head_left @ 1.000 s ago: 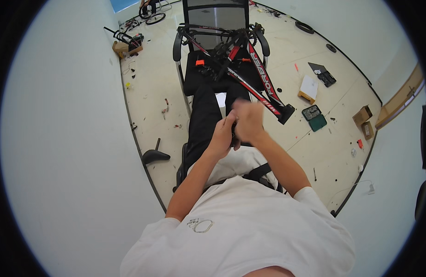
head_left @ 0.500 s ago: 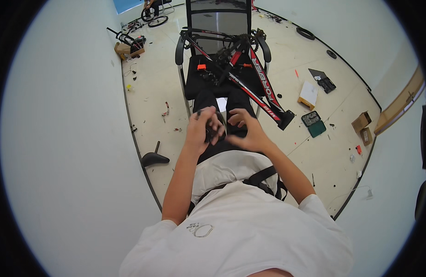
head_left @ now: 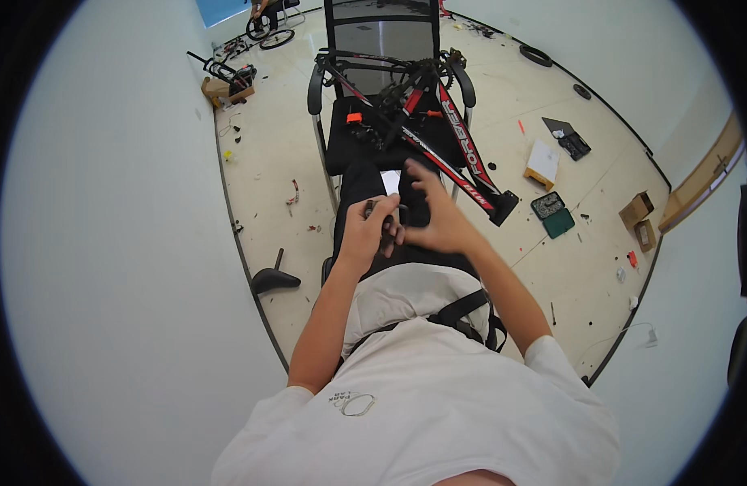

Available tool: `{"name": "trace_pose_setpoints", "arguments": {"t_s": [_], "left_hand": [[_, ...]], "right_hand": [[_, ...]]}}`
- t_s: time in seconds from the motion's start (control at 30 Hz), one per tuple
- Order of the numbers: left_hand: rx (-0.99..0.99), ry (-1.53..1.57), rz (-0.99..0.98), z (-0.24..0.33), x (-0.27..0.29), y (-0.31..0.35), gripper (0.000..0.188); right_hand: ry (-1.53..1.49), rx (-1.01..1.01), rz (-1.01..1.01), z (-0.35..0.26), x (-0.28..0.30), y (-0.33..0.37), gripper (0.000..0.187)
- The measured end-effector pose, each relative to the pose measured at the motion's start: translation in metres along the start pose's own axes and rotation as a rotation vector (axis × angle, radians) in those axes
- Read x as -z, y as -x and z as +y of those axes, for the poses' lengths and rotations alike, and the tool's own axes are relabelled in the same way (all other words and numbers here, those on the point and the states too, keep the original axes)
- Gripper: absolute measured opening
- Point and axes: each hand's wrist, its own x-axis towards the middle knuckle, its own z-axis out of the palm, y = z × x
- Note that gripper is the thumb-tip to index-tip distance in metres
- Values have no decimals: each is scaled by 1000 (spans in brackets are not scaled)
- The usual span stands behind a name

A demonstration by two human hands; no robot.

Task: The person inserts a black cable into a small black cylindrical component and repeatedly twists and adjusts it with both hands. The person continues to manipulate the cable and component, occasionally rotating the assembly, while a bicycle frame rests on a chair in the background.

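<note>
Over my lap, my left hand [head_left: 365,239] is closed around a small dark part [head_left: 403,215]. A thin curved piece of it shows beyond my fingers; the rest is hidden, and its kind I cannot make out. Close by on the right, my right hand [head_left: 440,220] has its fingers spread and curved toward the part, with the thumb low by the left fingertips. Ahead of my knees, a black, red and white bicycle frame [head_left: 462,146] lies across the seat of a black office chair [head_left: 341,150].
An orange item [head_left: 354,118] lies on the chair seat. Left on the floor is a bicycle saddle [head_left: 274,280]. To the right are an open green case [head_left: 558,224], a black tool case [head_left: 573,146] and a cardboard box [head_left: 635,209]. A person [head_left: 268,10] sits at the far left near wheels.
My left hand has turned and shifted slightly right with the dark part. My right hand has opened wider, its fingers reaching farther forward.
</note>
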Motion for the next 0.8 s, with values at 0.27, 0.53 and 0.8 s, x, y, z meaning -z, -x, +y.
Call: {"name": "trace_pose_setpoints", "arguments": {"t_s": [0.27, 0.53, 0.8], "left_hand": [[-1, -145, 7, -6, -6, 0, 42], [-110, -135, 78, 2, -4, 1, 37], [-286, -160, 63, 2, 10, 2, 36]], "right_hand": [[-473, -108, 36, -34, 37, -46, 99], [-134, -105, -117, -10, 11, -12, 118], [-105, -289, -839, -5, 16, -44, 81]]}}
